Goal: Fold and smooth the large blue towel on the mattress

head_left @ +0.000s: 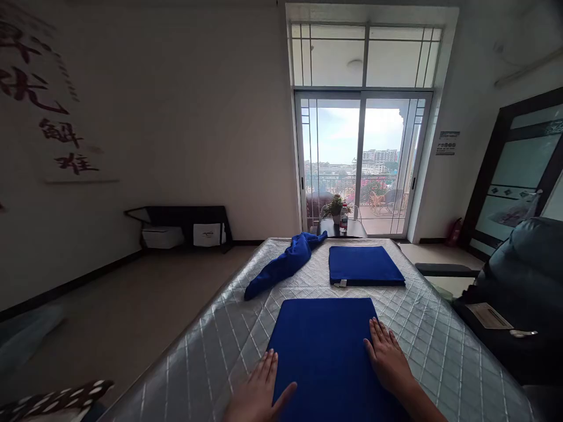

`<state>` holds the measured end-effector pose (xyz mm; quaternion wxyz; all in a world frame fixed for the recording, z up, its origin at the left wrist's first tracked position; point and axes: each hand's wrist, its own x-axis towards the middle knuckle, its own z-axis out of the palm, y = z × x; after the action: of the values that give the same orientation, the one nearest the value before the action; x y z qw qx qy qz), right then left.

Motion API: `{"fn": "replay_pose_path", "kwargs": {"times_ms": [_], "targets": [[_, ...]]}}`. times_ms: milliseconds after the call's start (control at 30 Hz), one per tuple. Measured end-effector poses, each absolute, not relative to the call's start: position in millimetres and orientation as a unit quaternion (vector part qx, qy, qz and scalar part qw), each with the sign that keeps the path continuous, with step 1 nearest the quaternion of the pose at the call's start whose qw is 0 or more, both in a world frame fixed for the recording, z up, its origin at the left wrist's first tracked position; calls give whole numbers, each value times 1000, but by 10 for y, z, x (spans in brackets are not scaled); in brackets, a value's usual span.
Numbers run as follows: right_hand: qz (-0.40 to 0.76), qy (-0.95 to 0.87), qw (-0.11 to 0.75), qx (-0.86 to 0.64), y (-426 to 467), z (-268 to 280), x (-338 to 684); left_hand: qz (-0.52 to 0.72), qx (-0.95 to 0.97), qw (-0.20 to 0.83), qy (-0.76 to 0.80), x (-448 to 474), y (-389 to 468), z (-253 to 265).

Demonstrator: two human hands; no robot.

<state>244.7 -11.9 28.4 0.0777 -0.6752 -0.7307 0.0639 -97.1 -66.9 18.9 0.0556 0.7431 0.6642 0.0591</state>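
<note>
A flat blue cushion (pixel 325 351) lies in front of me on the silver quilted table cover (pixel 435 328). My left hand (pixel 259 387) rests along its left edge, fingers stretched out and thumb over the top. Against the right edge lies my right hand (pixel 389 357), its fingers extended and pointing away from me. Neither hand grips anything. Farther back on the table is a second flat blue cushion (pixel 365 264) with a small white tag at its near edge. A crumpled blue cloth (pixel 285 264) stretches diagonally to the left of it.
Beyond the table stands a small dark table (pixel 323 225) with a potted plant (pixel 336 206) and a bottle (pixel 343 218). At right is a black chair (pixel 519 281) carrying a card and a white object. A black rack (pixel 187 220) leans by the left wall.
</note>
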Motion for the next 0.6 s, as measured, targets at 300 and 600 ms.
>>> {"fn": "replay_pose_path", "kwargs": {"times_ms": [300,600], "targets": [[62,-743,78,-662,-116,259,2510,141,867,89,469,820,-131,448],[76,-734,82,-670,-113,287,2511,104,824,60,554,86,108,272]]}}
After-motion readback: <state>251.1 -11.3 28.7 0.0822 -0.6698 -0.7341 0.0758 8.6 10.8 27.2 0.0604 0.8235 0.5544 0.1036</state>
